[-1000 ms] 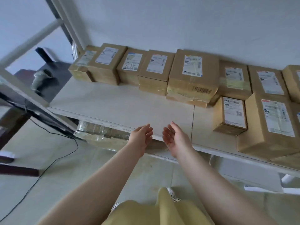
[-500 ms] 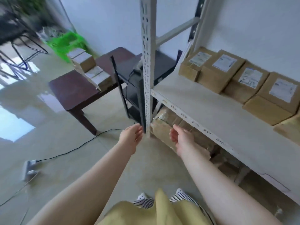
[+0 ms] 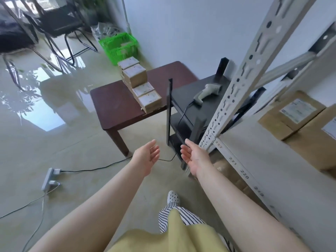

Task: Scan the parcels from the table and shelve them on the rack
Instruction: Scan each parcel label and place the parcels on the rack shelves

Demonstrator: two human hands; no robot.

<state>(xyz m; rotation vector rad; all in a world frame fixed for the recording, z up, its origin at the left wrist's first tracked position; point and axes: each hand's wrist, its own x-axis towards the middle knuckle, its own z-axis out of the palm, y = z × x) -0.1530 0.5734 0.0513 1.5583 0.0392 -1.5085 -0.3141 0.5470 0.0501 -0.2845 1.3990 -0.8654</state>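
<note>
View swung toward table [image 3: 116, 108], parcels [image 3: 141, 84] closer; both hands' fingers [image 3: 154, 151] released, holding nothing.

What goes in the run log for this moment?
left hand empty, open | right hand empty, open | parcels on table | scanner idle
</note>
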